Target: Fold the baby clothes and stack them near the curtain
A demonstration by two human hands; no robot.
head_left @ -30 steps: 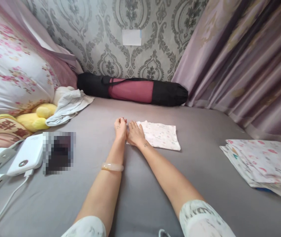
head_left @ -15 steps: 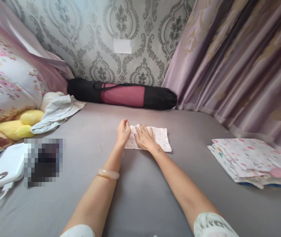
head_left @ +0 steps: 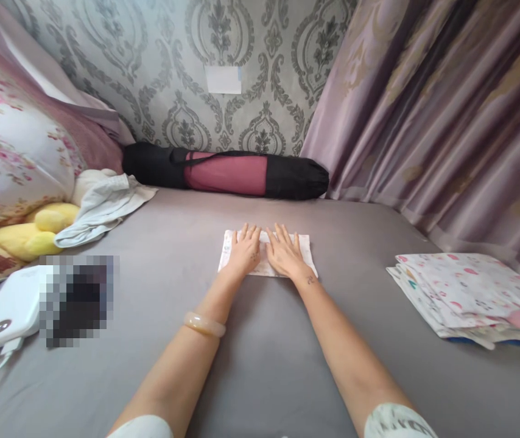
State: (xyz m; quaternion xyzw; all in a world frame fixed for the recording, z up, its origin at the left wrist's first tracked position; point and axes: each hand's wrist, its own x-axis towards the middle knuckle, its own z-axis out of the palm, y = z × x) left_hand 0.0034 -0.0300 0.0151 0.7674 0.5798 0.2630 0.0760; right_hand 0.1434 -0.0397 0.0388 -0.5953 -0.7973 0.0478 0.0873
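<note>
A small folded cloth (head_left: 306, 254), white with a faint pink print, lies flat on the grey bed sheet (head_left: 159, 292) in front of me. My left hand (head_left: 244, 250) rests palm down on its left half, fingers stretched out. On the right half lies my right hand (head_left: 284, 250), also flat, with the fingers spread. Both hands touch the cloth and grip nothing. Between them a strip of the cloth shows; the parts under the palms are hidden.
A stack of folded printed cloths (head_left: 470, 292) lies at the right. A black and maroon roll bag (head_left: 226, 173) lies along the wall. On the left are a white power bank (head_left: 11, 310) with a cable, a pixelated dark object, a grey garment (head_left: 105, 204) and a yellow plush (head_left: 36, 234).
My left hand has opened from a curled shape at the cloth's left edge and now lies flat on it. My right hand has slid a little to the right.
</note>
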